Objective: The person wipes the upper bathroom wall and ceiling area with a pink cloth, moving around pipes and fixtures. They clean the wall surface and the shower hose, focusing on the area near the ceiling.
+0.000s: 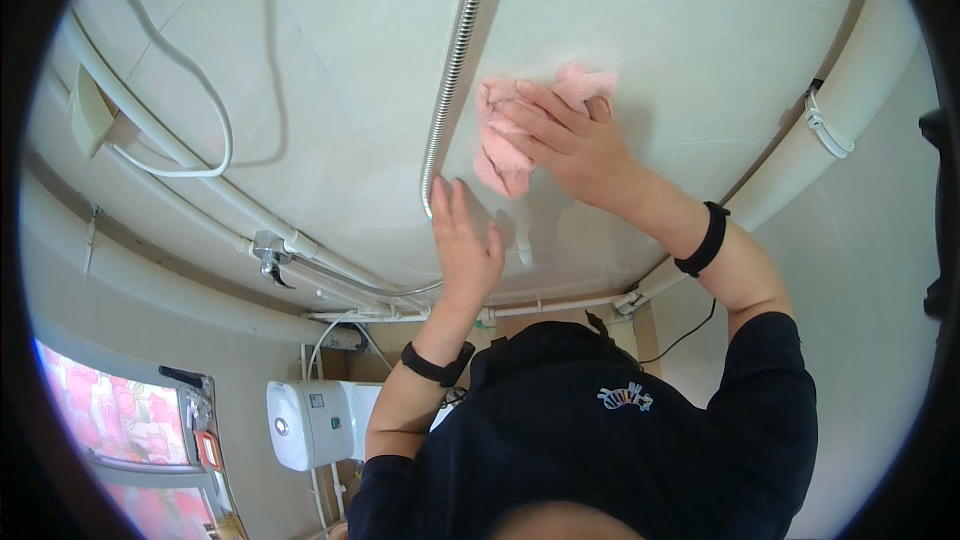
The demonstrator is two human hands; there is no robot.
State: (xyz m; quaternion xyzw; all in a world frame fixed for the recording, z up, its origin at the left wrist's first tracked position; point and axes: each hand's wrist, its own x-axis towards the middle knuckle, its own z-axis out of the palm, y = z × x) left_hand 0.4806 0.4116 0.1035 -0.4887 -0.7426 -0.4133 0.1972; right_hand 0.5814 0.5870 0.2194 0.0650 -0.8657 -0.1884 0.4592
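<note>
Under my right hand [574, 142] a crumpled pink cloth [506, 157] lies pressed flat against the pale tiled wall [637, 22]. My fingers are spread over the cloth, and part of it bunches out beside the thumb. My left hand [466, 244] is raised with its fingers extended, at the lower end of a flexible metal shower hose [454, 67]. Its fingertips are beside the hose and seem to rest on the wall; it holds nothing that I can see. A black band is on each wrist.
A chrome shower valve [271, 251] sits on white pipes [180, 154] at the left, near a looped white cable [202, 75]. A thick white pipe [795, 165] runs down the right. A toilet cistern [307, 424] and a window with a floral covering [112, 405] are at the lower left.
</note>
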